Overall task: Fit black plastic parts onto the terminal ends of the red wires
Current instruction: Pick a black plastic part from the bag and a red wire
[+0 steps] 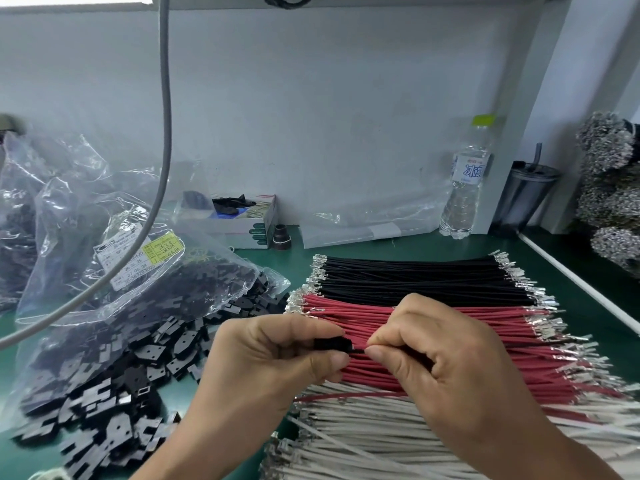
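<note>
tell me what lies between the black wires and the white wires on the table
In the head view, the red wires lie between the black wires and the white wires; both hands work above them.

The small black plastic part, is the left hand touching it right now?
Touching. The head view shows the left hand pinching the black plastic part between thumb and fingertips, no gap visible.

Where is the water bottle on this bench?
In the head view the water bottle stands upright at the back right of the green bench, against the wall, just left of a dark tumbler with a straw.
</note>
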`<state>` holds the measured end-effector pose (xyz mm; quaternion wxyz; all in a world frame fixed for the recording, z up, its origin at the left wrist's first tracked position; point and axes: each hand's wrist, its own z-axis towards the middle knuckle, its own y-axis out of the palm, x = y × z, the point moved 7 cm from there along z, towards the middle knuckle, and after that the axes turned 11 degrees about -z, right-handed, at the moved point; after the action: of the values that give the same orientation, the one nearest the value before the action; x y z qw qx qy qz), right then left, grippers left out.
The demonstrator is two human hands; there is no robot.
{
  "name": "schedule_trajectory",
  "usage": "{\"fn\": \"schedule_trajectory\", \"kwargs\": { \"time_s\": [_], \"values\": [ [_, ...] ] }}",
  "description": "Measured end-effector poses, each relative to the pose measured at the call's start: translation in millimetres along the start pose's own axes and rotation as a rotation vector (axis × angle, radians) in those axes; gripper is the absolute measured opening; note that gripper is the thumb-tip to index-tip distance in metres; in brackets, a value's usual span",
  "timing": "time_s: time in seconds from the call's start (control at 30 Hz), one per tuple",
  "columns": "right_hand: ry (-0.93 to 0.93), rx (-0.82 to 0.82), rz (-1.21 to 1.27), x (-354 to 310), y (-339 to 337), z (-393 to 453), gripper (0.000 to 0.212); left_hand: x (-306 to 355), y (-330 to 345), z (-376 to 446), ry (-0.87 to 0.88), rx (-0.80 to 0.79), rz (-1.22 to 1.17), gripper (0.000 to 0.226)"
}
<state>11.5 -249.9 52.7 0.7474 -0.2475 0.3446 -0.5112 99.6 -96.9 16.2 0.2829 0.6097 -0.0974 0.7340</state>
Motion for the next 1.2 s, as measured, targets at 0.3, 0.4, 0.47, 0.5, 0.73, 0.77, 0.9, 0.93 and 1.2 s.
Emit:
{"fn": "schedule_trajectory", "kwargs": {
  "time_s": [0.3,0.4,0.47,0.5,0.73,0.77,0.9,0.93,1.2],
  "values": [
    [-0.057,-0.032,-0.343,-15,-20,-1,0.010,0,0,-2,0.056,0.024,0.135,0.025],
    [-0.040,-0.249,-0.330,-29,-3,-13,0.018,-2,-5,1,0.066,0.077,0.137,0.026],
    [-0.010,-0.475,-0.296,-38,20,-24,0.028,-4,-5,2,0.063,0.088,0.139,0.027],
    [0.023,-0.482,-0.201,-39,24,-26,0.026,-4,-4,3,0.066,0.091,0.150,0.027],
    [0.073,-0.546,-0.030,-37,28,-25,0.022,-6,-5,5,0.094,0.096,0.116,0.032],
    [0.057,-0.565,-0.051,-40,30,-26,0.024,-6,-5,6,0.094,0.099,0.104,0.033],
    [0.074,-0.659,-0.028,-38,29,-21,0.017,-10,-6,8,0.070,0.091,0.095,0.033],
    [0.105,-0.659,-0.015,-35,24,-18,0.014,-11,-6,9,0.061,0.087,0.087,0.032],
    [0.250,-0.322,-0.026,6,-42,4,0.017,-16,-7,8,-0.045,0.062,-0.062,0.033]
  ]
}}
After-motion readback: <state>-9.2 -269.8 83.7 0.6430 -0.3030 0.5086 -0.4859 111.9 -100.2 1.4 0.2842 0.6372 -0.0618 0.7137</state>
